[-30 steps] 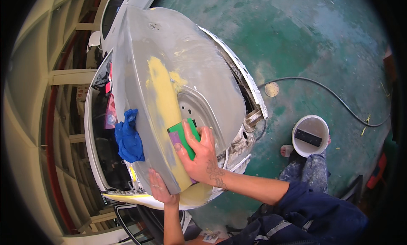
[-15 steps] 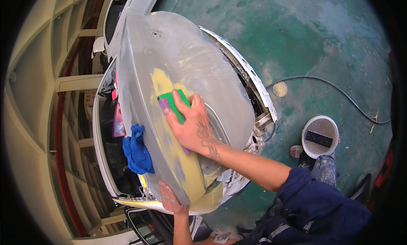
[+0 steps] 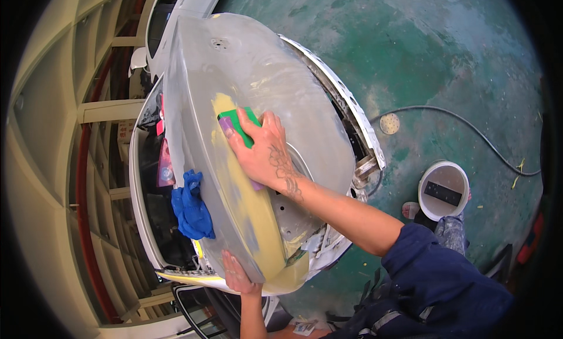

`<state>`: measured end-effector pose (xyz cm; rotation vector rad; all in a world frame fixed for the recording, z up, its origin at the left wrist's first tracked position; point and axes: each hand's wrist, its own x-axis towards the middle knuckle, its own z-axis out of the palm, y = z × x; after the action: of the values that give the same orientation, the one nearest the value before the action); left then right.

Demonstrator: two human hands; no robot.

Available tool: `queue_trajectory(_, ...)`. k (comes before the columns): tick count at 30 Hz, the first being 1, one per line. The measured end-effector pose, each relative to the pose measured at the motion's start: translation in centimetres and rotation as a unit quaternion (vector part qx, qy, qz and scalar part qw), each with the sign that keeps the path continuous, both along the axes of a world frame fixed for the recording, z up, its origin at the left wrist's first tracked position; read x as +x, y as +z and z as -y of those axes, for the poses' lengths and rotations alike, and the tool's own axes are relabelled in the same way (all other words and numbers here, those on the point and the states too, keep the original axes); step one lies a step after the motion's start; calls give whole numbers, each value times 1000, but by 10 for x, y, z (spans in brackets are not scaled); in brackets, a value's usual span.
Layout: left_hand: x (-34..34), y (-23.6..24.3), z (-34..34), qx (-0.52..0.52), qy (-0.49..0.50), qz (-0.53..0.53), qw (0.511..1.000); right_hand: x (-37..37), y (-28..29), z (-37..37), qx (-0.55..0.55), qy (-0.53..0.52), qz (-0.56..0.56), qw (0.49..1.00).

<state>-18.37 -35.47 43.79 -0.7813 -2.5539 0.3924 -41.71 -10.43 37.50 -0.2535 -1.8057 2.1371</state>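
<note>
My right hand [image 3: 265,154] is closed around a green sanding block [image 3: 248,117] with a purple strip along its edge. The block lies on a grey car trunk lid [image 3: 258,63], over a long band of yellow filler [image 3: 252,222] with grey showing through in patches. More purple shows below the palm; the hand hides the block's middle. Flat against the lid's near edge rests my left hand [image 3: 237,273], fingers extended and holding nothing. A crumpled blue glove or cloth [image 3: 192,207] lies on the lid's left side.
A white bucket [image 3: 422,192] with a dark block inside stands at the right beside a person's leg. A black hose [image 3: 463,123] curves over the green floor, past a round perforated disc [image 3: 389,124]. The car's rear window frame [image 3: 136,186] borders the lid's left.
My right hand and the sanding block have slid a little farther up along the yellow band. The left hand stays at the near edge.
</note>
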Motion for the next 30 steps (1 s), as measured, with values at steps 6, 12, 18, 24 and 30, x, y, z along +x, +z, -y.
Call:
queue_trajectory(6, 2, -2, 2, 9, -1, -21, 1000, 105, 1, 25, 13, -12, -21, 1000)
queue_trajectory(12, -7, -2, -3, 18, -38, -28, 999, -3, 7, -2, 9, 6, 4, 1000)
queue_trajectory(18, -3, -4, 2, 12, -19, -18, 1000, 33, 4, 9, 17, -3, -5, 1000)
queue_trajectory(24, -4, 1, -6, 16, -22, -19, 999, 6, 11, 1, 20, -7, -4, 1000)
queue_trajectory(30, -5, -3, -4, 17, -20, -18, 1000, 17, 7, 8, 1, -10, -22, 1000)
